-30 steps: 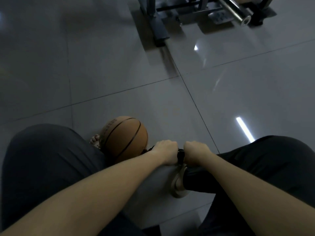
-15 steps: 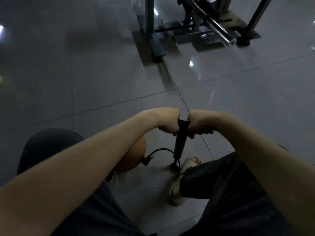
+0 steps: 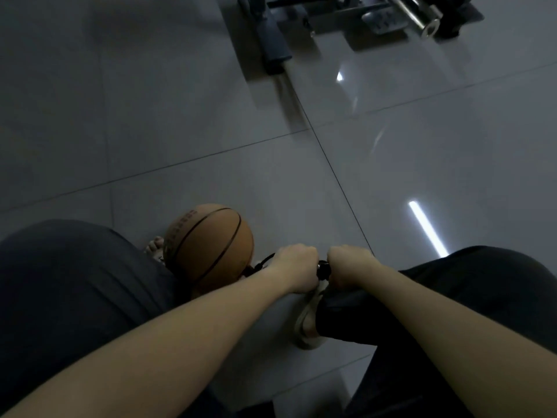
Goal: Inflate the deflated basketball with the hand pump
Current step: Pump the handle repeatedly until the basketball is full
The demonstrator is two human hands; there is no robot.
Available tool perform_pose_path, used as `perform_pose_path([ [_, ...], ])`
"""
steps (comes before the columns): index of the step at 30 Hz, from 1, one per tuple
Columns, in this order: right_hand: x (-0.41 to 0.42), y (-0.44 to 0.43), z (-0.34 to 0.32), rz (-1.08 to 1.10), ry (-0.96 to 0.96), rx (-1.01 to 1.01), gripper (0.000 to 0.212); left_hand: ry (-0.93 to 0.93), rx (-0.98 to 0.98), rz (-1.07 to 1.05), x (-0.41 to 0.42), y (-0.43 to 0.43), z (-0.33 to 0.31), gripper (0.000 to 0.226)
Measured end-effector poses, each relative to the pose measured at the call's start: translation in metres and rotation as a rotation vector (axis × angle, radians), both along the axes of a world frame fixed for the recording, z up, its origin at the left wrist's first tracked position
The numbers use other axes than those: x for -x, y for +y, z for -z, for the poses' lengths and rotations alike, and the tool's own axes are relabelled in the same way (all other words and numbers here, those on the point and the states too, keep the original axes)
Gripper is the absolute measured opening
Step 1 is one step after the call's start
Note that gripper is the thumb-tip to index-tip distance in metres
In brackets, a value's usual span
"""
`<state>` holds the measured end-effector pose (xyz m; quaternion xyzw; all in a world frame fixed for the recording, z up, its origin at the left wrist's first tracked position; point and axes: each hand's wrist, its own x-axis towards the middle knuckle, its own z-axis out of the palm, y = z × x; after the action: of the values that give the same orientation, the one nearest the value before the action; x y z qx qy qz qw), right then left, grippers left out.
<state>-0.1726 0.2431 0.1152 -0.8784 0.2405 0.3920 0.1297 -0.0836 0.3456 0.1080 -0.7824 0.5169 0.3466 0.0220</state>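
- Down at the bottom of the stroke again: pump handle (image 3: 323, 269) low between the knees, not raised with the barrel showing as half a second ago.
- Clenched round that handle, one on each side: left hand (image 3: 294, 267) and right hand (image 3: 351, 268), both as tight fists with knuckles turned away (barrel now hidden beneath them).
- Lying on the floor (image 3: 422, 176) at near left, against the left leg: basketball (image 3: 208, 245), just left of the left hand, with a thin black hose (image 3: 265, 262) leading from it toward the pump.
- Same low pose as a second ago, so one whole lift and press done in between; judged as another charge of air sent into the ball.
- Looks round from here, yet no telling its firmness; likely more strokes needed.
- Seemingly steadying the pump base: sandalled foot (image 3: 307, 324), just nearer than the hands.
- Far at the top, untouched: gym machine (image 3: 271, 40).
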Motion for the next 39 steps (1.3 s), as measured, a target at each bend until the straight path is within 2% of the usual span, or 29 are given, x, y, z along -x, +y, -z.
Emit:
perform_pose_path([
  [5,-0.002,0.0,0.007,-0.02,-0.004,0.022,0.022,0.011,0.006,-0.031,0.0,0.001,0.005,0.024],
  [10,-0.006,0.008,-0.015,0.047,0.009,-0.029,0.018,-0.006,-0.036,0.0,-0.005,0.003,-0.025,0.016],
  [14,-0.026,0.001,-0.063,0.079,0.003,-0.1,0.021,-0.047,-0.051,0.025,-0.025,-0.002,-0.073,0.017],
  [18,-0.044,-0.019,-0.127,0.168,-0.043,-0.149,0.012,-0.021,0.007,-0.005,-0.047,-0.017,-0.127,0.024],
  [20,-0.045,-0.02,-0.138,0.176,-0.066,-0.15,0.011,-0.016,0.03,-0.001,-0.052,-0.02,-0.137,0.022],
  [25,-0.032,-0.003,-0.096,0.122,-0.076,-0.072,0.011,0.0,-0.06,0.029,-0.038,-0.016,-0.096,0.015],
  [29,-0.029,-0.005,-0.067,0.094,-0.094,-0.055,0.02,-0.02,-0.044,0.046,-0.036,-0.017,-0.07,0.017],
  [39,-0.017,0.003,-0.004,0.074,-0.009,-0.049,0.021,0.009,-0.05,0.022,-0.019,-0.004,-0.004,0.015],
])
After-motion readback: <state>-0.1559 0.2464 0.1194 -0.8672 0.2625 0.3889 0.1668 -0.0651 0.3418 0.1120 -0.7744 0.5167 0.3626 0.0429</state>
